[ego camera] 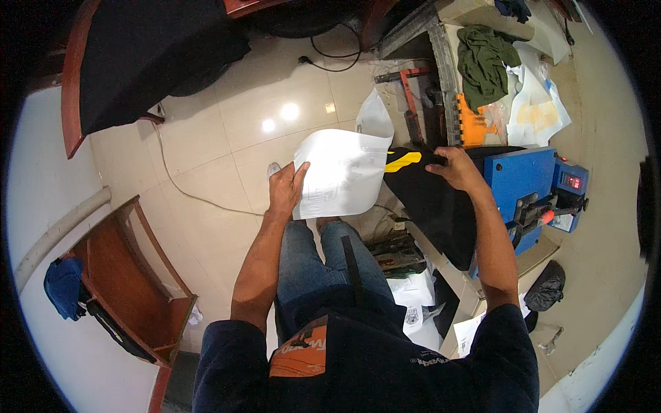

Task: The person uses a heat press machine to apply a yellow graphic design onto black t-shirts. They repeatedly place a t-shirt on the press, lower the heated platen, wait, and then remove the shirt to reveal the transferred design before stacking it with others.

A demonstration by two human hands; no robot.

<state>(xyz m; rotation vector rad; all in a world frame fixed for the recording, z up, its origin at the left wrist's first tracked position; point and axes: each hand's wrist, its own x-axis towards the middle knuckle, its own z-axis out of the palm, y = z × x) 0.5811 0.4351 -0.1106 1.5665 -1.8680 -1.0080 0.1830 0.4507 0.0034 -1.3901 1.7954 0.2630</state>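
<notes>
My left hand grips the near-left edge of a white film sheet, its thumb lying on top. The sheet is held up in front of my legs; its far corner curls upward, and faint reversed marks show on it. My right hand pinches a black fabric piece with thumb and fingers. A bright yellow shape shows on that fabric, partly covered by the sheet's right edge. The fabric hangs off the front of a blue heat press, whose lever has a red grip.
A control box with a lit display adjoins the press. Olive cloth and white sheets lie farther along the counter. A wooden chair stands at left. A cable crosses the tiled floor. A black bag lies at right.
</notes>
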